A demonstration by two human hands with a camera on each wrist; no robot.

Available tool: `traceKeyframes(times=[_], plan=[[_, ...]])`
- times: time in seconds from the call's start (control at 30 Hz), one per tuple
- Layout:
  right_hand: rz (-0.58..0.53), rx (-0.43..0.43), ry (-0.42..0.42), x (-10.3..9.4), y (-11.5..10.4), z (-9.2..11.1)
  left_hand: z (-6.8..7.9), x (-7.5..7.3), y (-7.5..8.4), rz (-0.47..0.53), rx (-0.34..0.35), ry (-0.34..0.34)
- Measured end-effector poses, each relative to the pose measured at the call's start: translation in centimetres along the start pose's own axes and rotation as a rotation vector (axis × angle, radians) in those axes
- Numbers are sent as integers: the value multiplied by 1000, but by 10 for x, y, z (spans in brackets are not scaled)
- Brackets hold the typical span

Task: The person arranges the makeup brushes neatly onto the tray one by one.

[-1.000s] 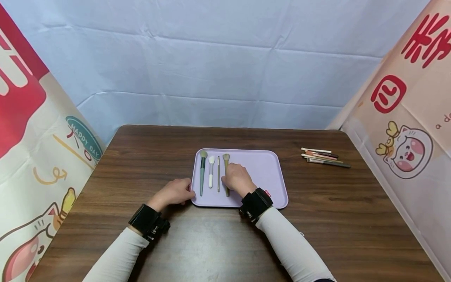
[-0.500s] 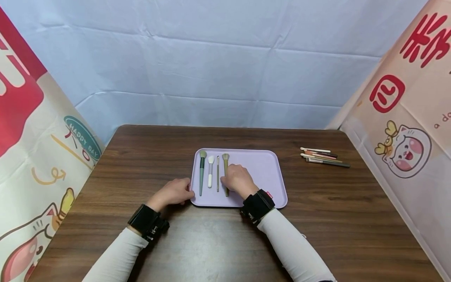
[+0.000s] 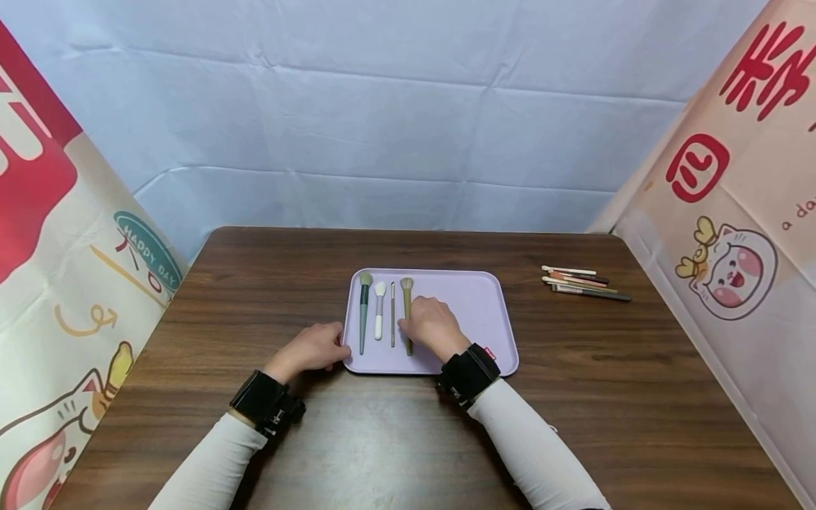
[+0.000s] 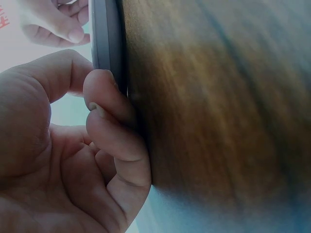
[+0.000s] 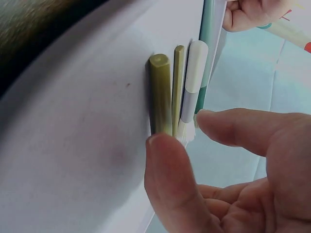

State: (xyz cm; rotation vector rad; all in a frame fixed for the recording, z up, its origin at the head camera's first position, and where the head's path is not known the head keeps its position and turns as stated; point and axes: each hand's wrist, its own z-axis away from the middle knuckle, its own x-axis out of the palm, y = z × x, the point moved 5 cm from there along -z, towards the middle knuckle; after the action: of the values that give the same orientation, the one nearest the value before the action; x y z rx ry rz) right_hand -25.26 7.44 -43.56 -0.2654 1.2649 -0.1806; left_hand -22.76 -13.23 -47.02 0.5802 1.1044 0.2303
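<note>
Makeup brushes lie side by side on a lilac tray (image 3: pixel 472 297): a green brush (image 3: pixel 363 319), a white-tipped brush (image 3: pixel 379 312), a thin brush (image 3: pixel 392 315) and a thicker olive brush (image 3: pixel 407 301). My right hand (image 3: pixel 433 324) is over the olive brush and covers part of it. In the right wrist view one fingertip touches the olive brush (image 5: pixel 161 92), while the thumb stands apart from it. My left hand (image 3: pixel 314 347) grips the tray's near left corner. In the left wrist view, its thumb reaches the tray rim (image 4: pixel 104 39) and curled fingertips meet the edge.
On the brown wooden table (image 3: pixel 574 397), a loose pile of several more brushes (image 3: pixel 583 285) lies to the right of the tray. A pale blue cloth (image 3: pixel 382 127) hangs behind the table, with printed cloths on both sides.
Both hands and the brushes keep nearly the same places. The whole head view has shifted very slightly.
</note>
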Motion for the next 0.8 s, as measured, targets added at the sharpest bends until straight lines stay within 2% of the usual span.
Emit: traceKeyframes(times=[0.5,0.8], plan=[[-7,-33,50,-8,8,4,0,0,0,-9,10,20],[22,0,49,-14,20,4,0,-1,0,-6,5,15]])
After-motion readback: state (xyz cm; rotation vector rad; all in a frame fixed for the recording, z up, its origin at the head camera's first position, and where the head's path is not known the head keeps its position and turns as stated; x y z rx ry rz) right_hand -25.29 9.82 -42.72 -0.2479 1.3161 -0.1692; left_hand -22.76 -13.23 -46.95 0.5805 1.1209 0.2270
